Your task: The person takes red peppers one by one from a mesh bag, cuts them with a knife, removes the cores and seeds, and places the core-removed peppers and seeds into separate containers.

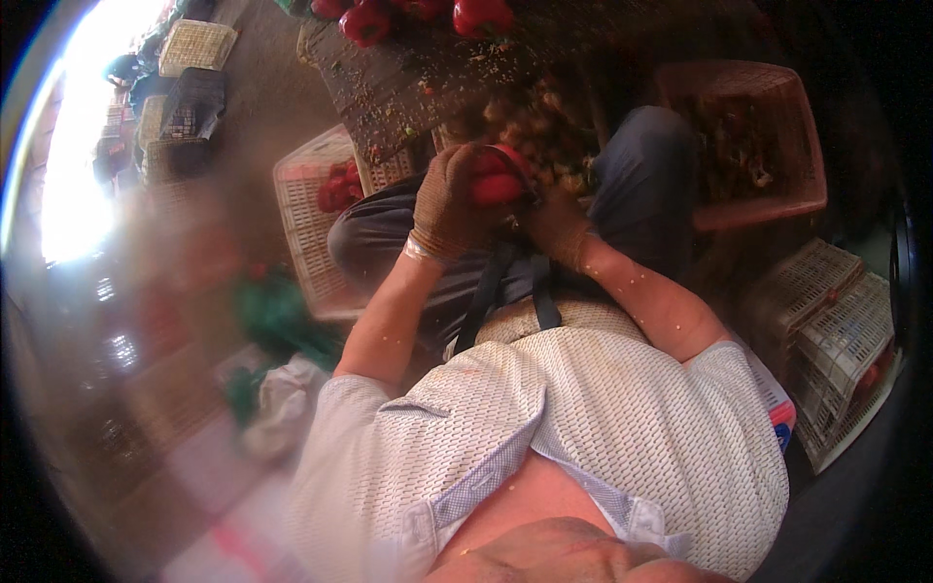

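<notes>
A red bell pepper is held up over my lap, between my knees. My left hand, in a brown knit glove, wraps round its left side. On the pepper's other side is my right hand, also gloved, with its fingers curled in close to it. Something thin and dark runs along the pepper's right edge by those fingers; its kind is too dim to tell. Several more red bell peppers lie on the far part of a dark wooden board strewn with pale seeds.
At the left stands a pale crate with red peppers in it. A pinkish crate at the right holds dark scraps, and a heap of scraps lies beneath the board. White crates are stacked at the far right.
</notes>
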